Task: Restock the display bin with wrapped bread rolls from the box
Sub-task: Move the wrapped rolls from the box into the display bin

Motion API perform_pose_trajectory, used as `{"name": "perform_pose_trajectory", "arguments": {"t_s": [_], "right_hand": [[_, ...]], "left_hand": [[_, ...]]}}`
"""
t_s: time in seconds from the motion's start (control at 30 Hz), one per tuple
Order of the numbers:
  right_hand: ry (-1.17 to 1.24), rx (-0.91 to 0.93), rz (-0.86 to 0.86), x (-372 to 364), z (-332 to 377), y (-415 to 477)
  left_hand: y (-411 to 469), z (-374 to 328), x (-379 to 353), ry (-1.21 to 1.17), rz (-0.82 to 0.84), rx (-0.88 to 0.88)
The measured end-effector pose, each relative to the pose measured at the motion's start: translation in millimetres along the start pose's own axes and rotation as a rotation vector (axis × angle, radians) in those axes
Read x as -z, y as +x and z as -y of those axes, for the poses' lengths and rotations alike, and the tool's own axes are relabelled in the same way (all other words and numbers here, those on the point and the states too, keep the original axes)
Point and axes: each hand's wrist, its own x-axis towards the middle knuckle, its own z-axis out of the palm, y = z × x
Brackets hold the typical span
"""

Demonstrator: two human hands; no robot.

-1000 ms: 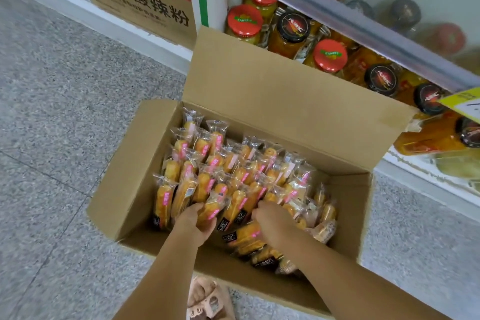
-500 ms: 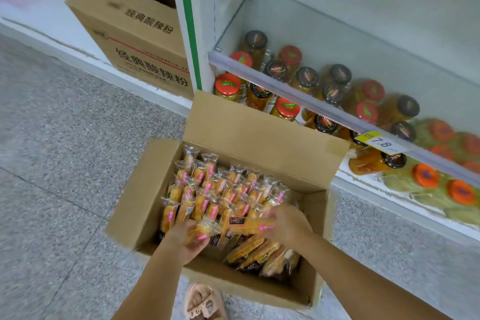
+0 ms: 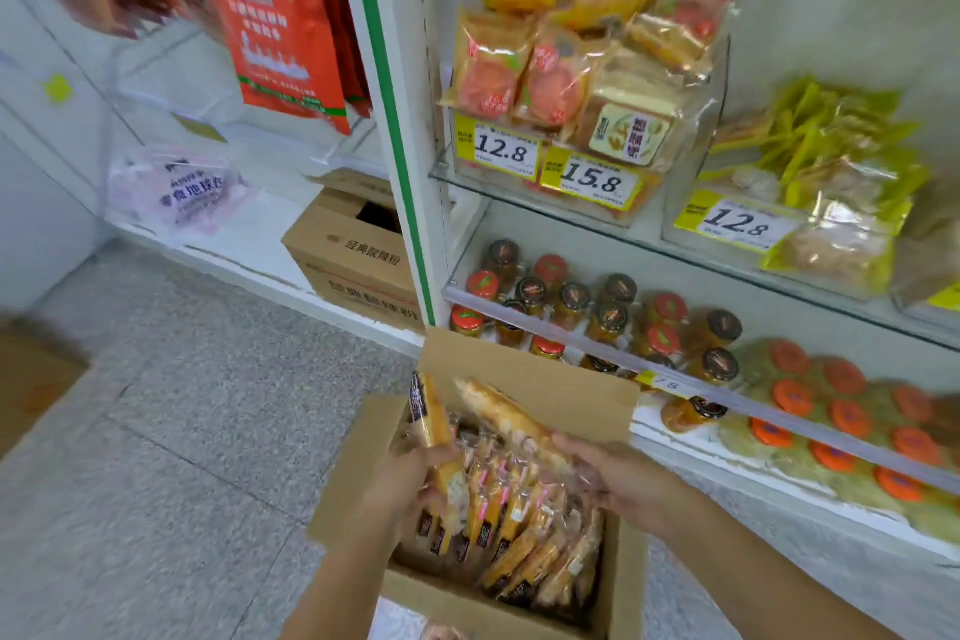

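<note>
Nearest, open cardboard box [image 3: 621, 566] on floor, packed with wrapped bread rolls [image 3: 519, 530]. Left hand [image 3: 405, 478] curled round a few, one sticking upright; right hand [image 3: 618, 478] gripping end of another, tilted above box. Probably light, soft, crushable, film slippery — best held mid-body, loosely. Farther up, clear display bins [image 3: 714, 130] — which to fill, unclear.

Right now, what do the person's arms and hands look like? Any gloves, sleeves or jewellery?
Both are bare. The left hand and right hand wear no gloves, and the left forearm and right forearm show no sleeve up to the bottom edge of the picture. No watch, bracelet or ring shows, though the view is blurred, so something small could be missed.
</note>
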Motion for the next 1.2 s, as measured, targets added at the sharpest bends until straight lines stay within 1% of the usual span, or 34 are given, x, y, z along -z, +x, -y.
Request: {"name": "perform_pose_trajectory", "arguments": {"t_s": [0.1,0.17,0.3,0.37,0.43,0.53,0.67,0.7,0.8,0.9,0.97,1.07,1.2], "right_hand": [[0.004,0.078,0.111,0.8,22.6,-56.0],[-0.038,0.139,0.183,1.4,39.8,-93.0],[-0.105,0.27,0.209,3.6,75.6,-155.1],[-0.097,0.336,0.178,5.3,93.4,-178.1],[-0.15,0.443,0.103,5.2,110.4,-198.6],[-0.247,0.608,-0.037,-1.4,137.7,-225.3],[-0.396,0.749,-0.234,-11.5,185.7,-251.9],[-0.407,0.772,-0.258,-13.9,199.2,-259.3],[-0.354,0.828,-0.256,-19.5,234.5,-280.6],[-0.235,0.895,-0.274,-20.7,265.2,-304.5],[-0.139,0.936,-0.352,-17.9,282.0,-319.0],[-0.047,0.918,-0.514,-8.4,306.2,-339.7],[-0.231,0.867,-0.665,14.2,345.9,-350.3]], "left_hand": [[-57.0,-28.6,-5.9,0.077,0.009,-0.076],[-94.2,-45.5,-11.2,0.137,0.004,-0.151],[-157.1,-78.4,-25.6,0.189,0.015,-0.361],[-186.8,-101.4,-33.5,0.18,0.004,-0.472],[-210.5,-125.8,-39.8,0.167,0.008,-0.568],[-237.2,-165.5,-44.7,0.169,0.012,-0.662],[-257.6,-223.6,-43.9,0.257,-0.028,-0.817],[-263.1,-239.4,-44.0,0.277,-0.022,-0.837],[-279.1,-285.5,-45.5,0.281,0.069,-0.843],[-289.6,-329.0,-50.5,0.362,0.132,-0.881],[-293.0,-357.0,-56.6,0.414,0.136,-0.9],[-294.6,-394.1,-73.9,0.45,0.138,-0.902],[-298.4,-435.2,-116.9,0.529,0.22,-0.88]]}}
